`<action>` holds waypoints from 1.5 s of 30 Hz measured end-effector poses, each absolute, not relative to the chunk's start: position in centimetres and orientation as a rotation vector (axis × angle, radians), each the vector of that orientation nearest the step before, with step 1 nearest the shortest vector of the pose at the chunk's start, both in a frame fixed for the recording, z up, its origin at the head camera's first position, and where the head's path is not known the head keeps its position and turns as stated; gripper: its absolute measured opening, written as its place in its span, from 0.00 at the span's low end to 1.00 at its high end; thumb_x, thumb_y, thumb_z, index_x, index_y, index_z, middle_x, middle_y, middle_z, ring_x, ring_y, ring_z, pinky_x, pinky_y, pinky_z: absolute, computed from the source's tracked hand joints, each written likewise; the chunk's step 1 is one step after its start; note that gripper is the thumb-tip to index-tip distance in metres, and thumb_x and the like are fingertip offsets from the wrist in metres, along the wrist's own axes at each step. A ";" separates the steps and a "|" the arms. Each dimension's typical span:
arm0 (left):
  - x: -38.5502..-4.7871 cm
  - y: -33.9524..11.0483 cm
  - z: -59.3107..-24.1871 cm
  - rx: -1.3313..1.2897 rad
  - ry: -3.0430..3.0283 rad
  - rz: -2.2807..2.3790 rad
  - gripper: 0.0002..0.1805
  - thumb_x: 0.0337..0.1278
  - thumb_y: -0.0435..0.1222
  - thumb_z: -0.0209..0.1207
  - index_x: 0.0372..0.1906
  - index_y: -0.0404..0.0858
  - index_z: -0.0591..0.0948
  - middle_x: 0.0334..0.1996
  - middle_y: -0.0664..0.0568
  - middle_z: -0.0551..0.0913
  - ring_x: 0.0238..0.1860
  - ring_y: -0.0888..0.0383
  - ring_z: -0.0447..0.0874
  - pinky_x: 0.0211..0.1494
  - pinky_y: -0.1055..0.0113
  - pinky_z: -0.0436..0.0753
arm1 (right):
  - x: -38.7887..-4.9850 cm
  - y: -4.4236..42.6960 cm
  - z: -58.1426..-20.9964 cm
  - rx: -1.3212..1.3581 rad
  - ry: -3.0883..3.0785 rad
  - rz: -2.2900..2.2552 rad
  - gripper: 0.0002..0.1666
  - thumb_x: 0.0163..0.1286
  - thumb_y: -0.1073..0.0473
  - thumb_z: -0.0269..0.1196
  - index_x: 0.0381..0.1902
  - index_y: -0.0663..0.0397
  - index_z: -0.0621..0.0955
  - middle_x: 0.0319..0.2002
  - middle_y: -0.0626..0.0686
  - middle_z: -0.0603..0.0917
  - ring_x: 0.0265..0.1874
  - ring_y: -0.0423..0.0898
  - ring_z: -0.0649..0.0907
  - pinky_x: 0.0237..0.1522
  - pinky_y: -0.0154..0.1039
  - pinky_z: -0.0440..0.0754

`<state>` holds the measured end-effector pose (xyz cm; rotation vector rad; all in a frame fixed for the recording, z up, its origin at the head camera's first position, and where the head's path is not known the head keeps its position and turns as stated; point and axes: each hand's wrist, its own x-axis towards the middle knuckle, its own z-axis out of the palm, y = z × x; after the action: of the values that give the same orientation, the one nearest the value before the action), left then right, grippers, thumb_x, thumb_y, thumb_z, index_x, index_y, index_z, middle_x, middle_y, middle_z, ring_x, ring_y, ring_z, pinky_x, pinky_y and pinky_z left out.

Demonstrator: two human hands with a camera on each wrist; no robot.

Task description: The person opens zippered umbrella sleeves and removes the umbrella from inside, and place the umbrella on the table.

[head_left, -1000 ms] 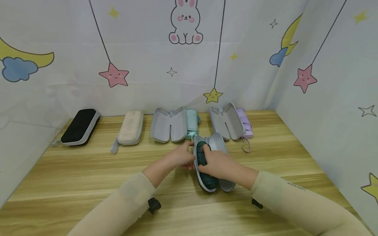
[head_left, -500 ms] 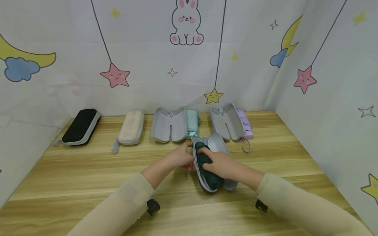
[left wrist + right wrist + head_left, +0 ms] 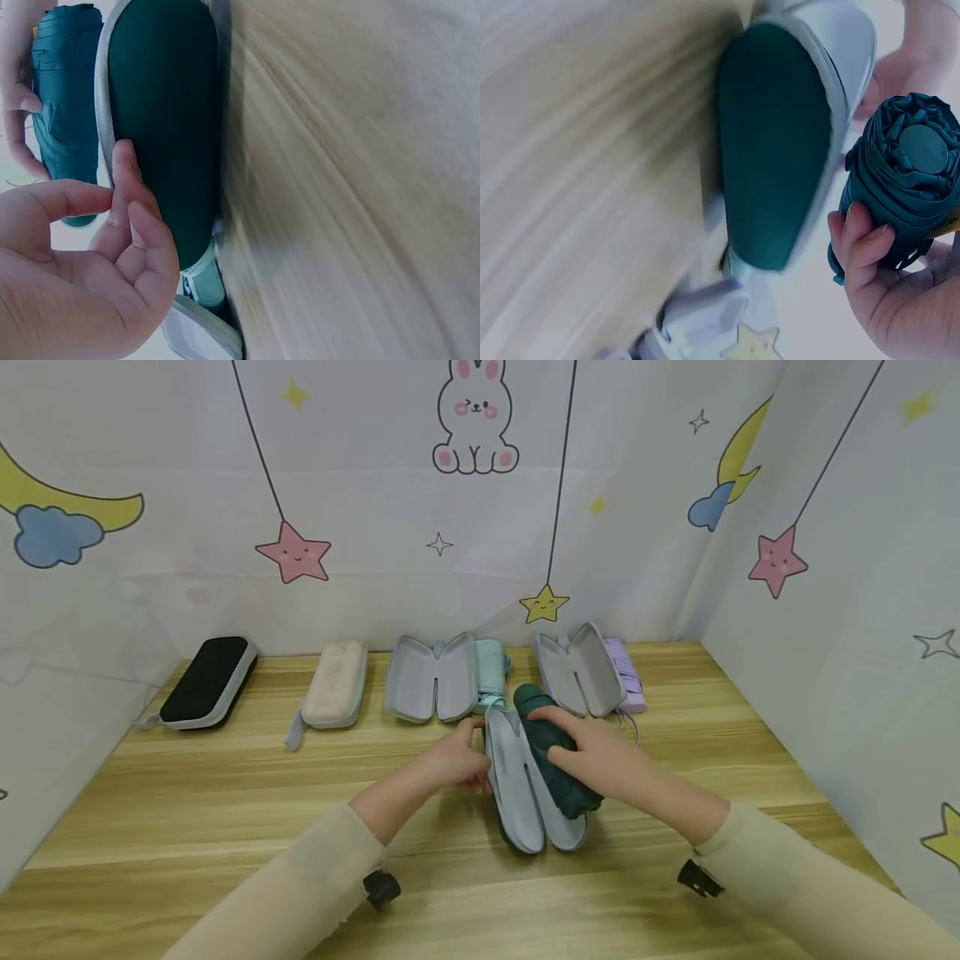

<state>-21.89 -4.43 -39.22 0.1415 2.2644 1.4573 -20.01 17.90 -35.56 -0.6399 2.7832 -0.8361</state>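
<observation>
A dark green folded umbrella (image 3: pixel 551 752) is gripped in my right hand (image 3: pixel 611 758), its fingers and thumb curled round it. It hangs over the right half of an open case (image 3: pixel 517 785) with a grey lining and a dark green shell (image 3: pixel 165 112). My left hand (image 3: pixel 452 760) pinches the rim of the case's left half between thumb and fingers. In the right wrist view the rolled end of the umbrella (image 3: pixel 911 157) faces the camera, clear of the case.
Along the back of the wooden table (image 3: pixel 225 827) lie a black case (image 3: pixel 210 681), a cream case (image 3: pixel 335 685), an open case (image 3: pixel 432 681) beside a mint umbrella (image 3: pixel 491 668), and another open case (image 3: pixel 581 672) beside a lilac umbrella (image 3: pixel 625 677). A patterned curtain (image 3: pixel 360 485) stands behind.
My right hand has lifted the green umbrella out of the case's left half and moved it to the right. The left hand keeps its hold on the rim.
</observation>
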 end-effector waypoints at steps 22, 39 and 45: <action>-21.9 -4.0 -37.9 0.175 2.305 1.371 0.42 0.56 0.26 0.51 0.75 0.30 0.46 0.19 0.45 0.84 0.16 0.58 0.79 0.22 0.69 0.73 | -21.5 22.6 -39.9 -0.470 2.783 -0.576 0.31 0.72 0.52 0.53 0.71 0.48 0.66 0.25 0.55 0.80 0.15 0.44 0.70 0.20 0.40 0.70; -21.9 -3.3 -37.9 0.199 2.327 1.385 0.41 0.57 0.26 0.51 0.75 0.29 0.47 0.18 0.45 0.84 0.16 0.58 0.80 0.22 0.69 0.73 | -19.2 22.2 -39.1 -0.773 3.041 -0.374 0.26 0.73 0.50 0.59 0.66 0.49 0.75 0.61 0.68 0.69 0.47 0.62 0.80 0.43 0.56 0.79; -22.0 -3.2 -38.0 0.195 2.330 1.392 0.41 0.57 0.27 0.51 0.75 0.31 0.48 0.18 0.46 0.84 0.17 0.58 0.80 0.22 0.70 0.73 | -19.0 21.9 -39.8 -0.746 3.091 -0.283 0.28 0.68 0.49 0.64 0.64 0.49 0.76 0.60 0.68 0.70 0.42 0.60 0.81 0.35 0.50 0.81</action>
<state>-22.01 -3.22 -37.98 0.1946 2.3304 1.3923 -18.99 21.90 -39.81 -0.7457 3.0912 -0.2832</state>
